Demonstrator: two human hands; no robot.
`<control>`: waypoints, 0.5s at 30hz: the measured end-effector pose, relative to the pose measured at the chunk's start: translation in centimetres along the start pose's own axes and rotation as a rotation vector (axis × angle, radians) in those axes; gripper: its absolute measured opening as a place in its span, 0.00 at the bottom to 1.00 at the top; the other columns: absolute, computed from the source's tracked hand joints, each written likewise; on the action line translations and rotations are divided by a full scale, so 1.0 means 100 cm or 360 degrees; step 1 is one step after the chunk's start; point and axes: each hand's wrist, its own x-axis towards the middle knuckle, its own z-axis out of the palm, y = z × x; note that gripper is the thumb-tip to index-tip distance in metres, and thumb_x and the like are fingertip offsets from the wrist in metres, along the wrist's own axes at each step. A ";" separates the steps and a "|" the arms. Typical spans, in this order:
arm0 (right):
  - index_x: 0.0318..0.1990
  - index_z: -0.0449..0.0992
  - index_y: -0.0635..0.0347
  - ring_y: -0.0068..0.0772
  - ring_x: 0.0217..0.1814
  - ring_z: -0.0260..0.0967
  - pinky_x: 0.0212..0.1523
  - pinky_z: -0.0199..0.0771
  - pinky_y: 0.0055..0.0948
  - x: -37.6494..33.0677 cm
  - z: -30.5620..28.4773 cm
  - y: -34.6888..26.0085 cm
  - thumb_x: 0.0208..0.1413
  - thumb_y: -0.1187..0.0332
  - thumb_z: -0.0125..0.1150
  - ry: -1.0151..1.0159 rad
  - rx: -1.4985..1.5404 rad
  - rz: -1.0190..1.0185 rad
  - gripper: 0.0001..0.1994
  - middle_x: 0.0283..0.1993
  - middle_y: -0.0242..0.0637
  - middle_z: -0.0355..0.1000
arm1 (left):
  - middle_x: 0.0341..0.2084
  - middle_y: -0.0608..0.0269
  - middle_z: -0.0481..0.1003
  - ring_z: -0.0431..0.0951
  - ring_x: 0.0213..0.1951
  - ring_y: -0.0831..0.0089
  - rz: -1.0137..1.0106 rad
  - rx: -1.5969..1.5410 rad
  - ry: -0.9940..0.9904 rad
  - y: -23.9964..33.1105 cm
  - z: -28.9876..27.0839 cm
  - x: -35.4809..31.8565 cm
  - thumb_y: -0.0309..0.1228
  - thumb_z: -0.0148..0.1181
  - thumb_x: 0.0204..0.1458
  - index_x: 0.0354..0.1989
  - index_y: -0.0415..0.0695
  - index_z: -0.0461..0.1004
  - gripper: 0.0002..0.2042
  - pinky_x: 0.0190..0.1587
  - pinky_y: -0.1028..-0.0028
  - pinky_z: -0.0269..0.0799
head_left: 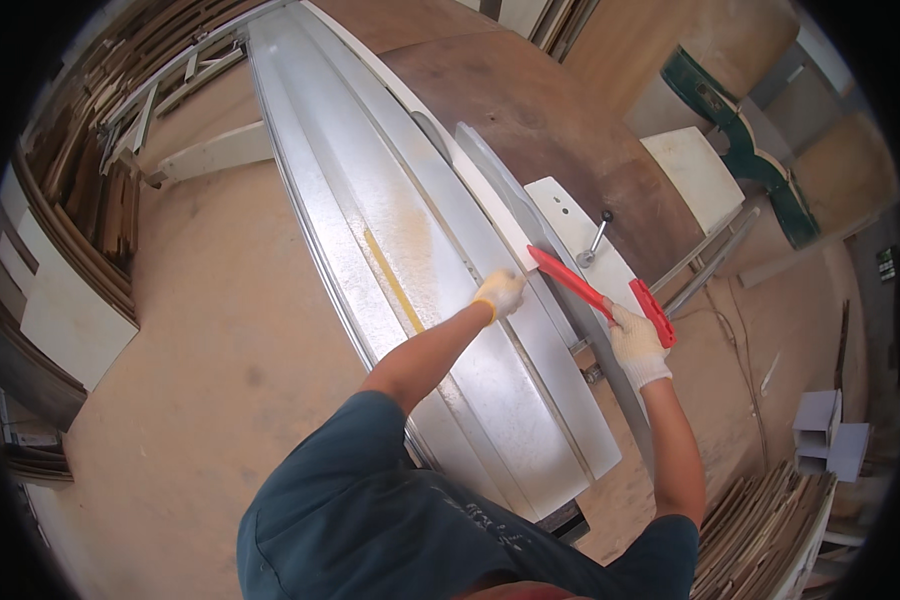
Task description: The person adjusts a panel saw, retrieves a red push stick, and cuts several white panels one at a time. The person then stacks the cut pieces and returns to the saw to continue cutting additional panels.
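Observation:
A red push stick [568,281] is gripped in my right hand [637,345], which wears a pale knit glove. Its tip meets the near end of a long, narrow pale strip [505,222] that runs away along the saw table. Beside my right fingers is a flat red piece [653,312]; whether it belongs to the stick I cannot tell. My left hand [501,293], gloved too, is closed over the silvery metal table [410,210], just left of the strip's near end. The curled fingers hide whatever they may hold.
Right of the strip stands a white fence plate with a black-knobbed lever [596,238]. A yellow stripe [393,280] marks the metal table. Stacks of thin wood strips [760,535] lie at lower right and upper left [120,205]. A brown panel [540,130] spreads beyond the fence.

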 end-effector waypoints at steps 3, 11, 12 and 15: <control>0.64 0.77 0.45 0.59 0.52 0.76 0.51 0.76 0.46 0.023 0.005 -0.019 0.63 0.70 0.57 -0.0005 0.0042 0.0022 0.22 0.50 0.55 0.78 | 0.22 0.59 0.76 0.74 0.21 0.71 -0.0034 0.0021 -0.0005 -0.004 -0.029 -0.077 0.40 0.52 0.65 0.30 0.39 0.73 0.17 0.27 0.69 0.72; 0.65 0.76 0.44 0.59 0.55 0.75 0.55 0.76 0.47 0.102 0.032 -0.056 0.64 0.68 0.56 0.0049 0.0026 -0.0110 0.22 0.55 0.54 0.77 | 0.21 0.63 0.75 0.73 0.22 0.78 -0.0197 0.0024 0.0325 -0.035 -0.146 -0.254 0.37 0.55 0.64 0.33 0.38 0.76 0.14 0.25 0.73 0.71; 0.65 0.76 0.45 0.59 0.56 0.75 0.56 0.76 0.47 0.114 0.034 -0.061 0.64 0.68 0.56 0.0066 0.0021 -0.0145 0.22 0.56 0.53 0.77 | 0.22 0.62 0.76 0.75 0.22 0.76 -0.0216 0.0007 0.0425 -0.052 -0.166 -0.269 0.38 0.56 0.64 0.35 0.38 0.77 0.14 0.26 0.72 0.72; 0.64 0.76 0.46 0.59 0.57 0.75 0.58 0.76 0.47 0.150 0.042 -0.080 0.64 0.68 0.56 0.0041 -0.0024 -0.0111 0.21 0.57 0.52 0.77 | 0.22 0.62 0.76 0.76 0.22 0.74 -0.0349 -0.0132 0.0770 -0.129 -0.231 -0.313 0.37 0.58 0.63 0.38 0.39 0.77 0.12 0.25 0.72 0.71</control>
